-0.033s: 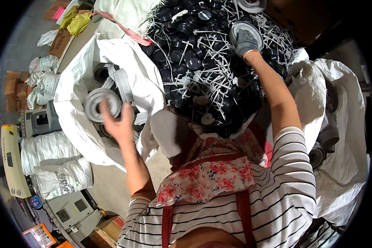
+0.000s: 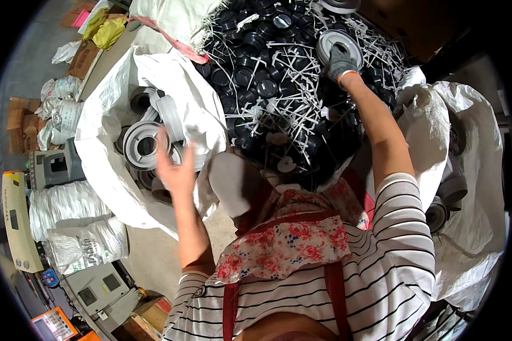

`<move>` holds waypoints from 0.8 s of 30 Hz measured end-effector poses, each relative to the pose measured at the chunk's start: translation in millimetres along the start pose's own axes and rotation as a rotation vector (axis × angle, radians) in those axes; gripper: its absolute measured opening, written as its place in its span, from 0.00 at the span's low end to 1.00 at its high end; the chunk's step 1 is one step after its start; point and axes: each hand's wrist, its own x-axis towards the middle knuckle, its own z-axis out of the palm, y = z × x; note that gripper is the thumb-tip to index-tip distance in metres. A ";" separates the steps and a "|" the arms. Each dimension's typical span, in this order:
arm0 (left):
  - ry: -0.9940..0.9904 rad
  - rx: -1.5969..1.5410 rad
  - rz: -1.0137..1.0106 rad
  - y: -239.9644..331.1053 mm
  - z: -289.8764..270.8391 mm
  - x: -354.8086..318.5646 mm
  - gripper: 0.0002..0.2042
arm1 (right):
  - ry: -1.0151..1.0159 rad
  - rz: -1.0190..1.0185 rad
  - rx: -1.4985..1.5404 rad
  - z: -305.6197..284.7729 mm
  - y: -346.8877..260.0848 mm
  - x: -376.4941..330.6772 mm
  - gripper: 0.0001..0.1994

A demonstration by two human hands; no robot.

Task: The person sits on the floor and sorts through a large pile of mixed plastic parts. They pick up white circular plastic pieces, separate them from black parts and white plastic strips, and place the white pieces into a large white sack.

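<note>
My bare left hand (image 2: 176, 169) is over the open white sack (image 2: 99, 125), fingers apart and slightly blurred, with nothing in it. Just beside its fingertips lies a round grey plastic ring (image 2: 132, 146) with a hole in its middle. A stack of similar grey rings (image 2: 169, 116) leans behind it in the sack. My right hand (image 2: 342, 63), in a dark grey glove, grips another round grey plastic ring (image 2: 355, 52) by its near side and centre. That ring is above a heap of black round caps (image 2: 266, 87) and thin white plastic sprues (image 2: 293, 108).
One more grey round piece (image 2: 340, 4) shows at the top edge. To the right stands a second white sack (image 2: 472, 227) with dark grey round parts (image 2: 452, 188) inside. Grey machine boxes (image 2: 99, 290), white bundles (image 2: 68, 207) and cardboard boxes (image 2: 23, 128) line the left.
My left hand has drawn back to the right from the ring in the sack, which now rests slightly further right. The right hand and its ring have shifted slightly.
</note>
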 end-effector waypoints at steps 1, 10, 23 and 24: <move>-0.172 0.057 -0.047 20.2 18.2 -6.2 0.31 | -0.027 -0.040 0.000 4.3 3.9 2.3 0.25; -0.806 0.330 0.487 36.6 128.9 -7.6 0.32 | -0.415 -0.777 0.998 -69.9 -67.4 -94.8 0.22; -0.369 -0.743 -0.651 20.4 103.8 -13.7 0.23 | -0.207 -0.267 -0.057 -51.3 55.4 -9.1 0.12; -0.366 -0.796 -0.652 29.8 110.9 -10.5 0.23 | -0.034 -0.419 -0.018 -37.4 73.0 -7.2 0.11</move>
